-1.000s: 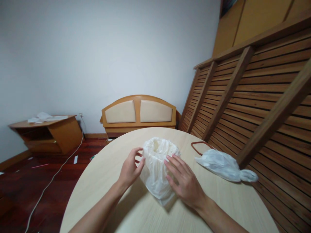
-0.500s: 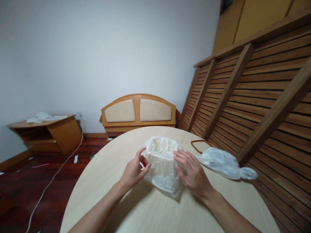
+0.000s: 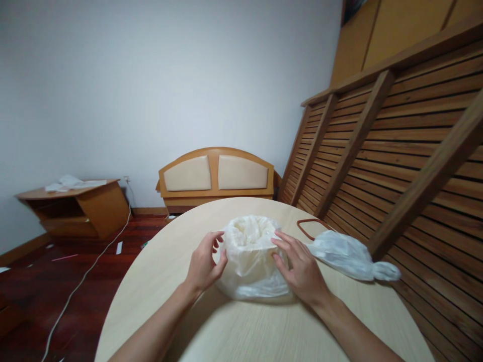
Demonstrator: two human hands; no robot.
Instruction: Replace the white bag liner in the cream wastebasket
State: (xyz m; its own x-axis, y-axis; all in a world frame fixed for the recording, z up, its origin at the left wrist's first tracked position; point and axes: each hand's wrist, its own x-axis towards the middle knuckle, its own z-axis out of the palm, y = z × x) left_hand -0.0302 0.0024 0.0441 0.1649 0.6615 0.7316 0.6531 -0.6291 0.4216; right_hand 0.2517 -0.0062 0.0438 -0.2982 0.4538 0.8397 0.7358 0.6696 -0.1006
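A whitish translucent plastic bag [image 3: 252, 269] stands on the round pale table [image 3: 158, 281], its crumpled mouth facing up and its rim folded outward. At the bag's left side is my left hand [image 3: 206, 261], fingers curved and apart, with nothing between them. My right hand [image 3: 302, 269] rests its fingertips against the right side of the rim, thumb apart and lower. What the bag holds cannot be made out.
To the right on the table lie another knotted plastic bag [image 3: 345, 254] and a brown loop handle [image 3: 307, 229]. Slatted wood panels [image 3: 377, 176] lean beyond. A headboard [image 3: 217, 173] and low cabinet [image 3: 86, 208] stand by the wall.
The bag's lower part has spread wider and sits flatter on the table. My left hand has moved slightly left, its thumb and fingers farther apart. My right hand has stayed nearly in place.
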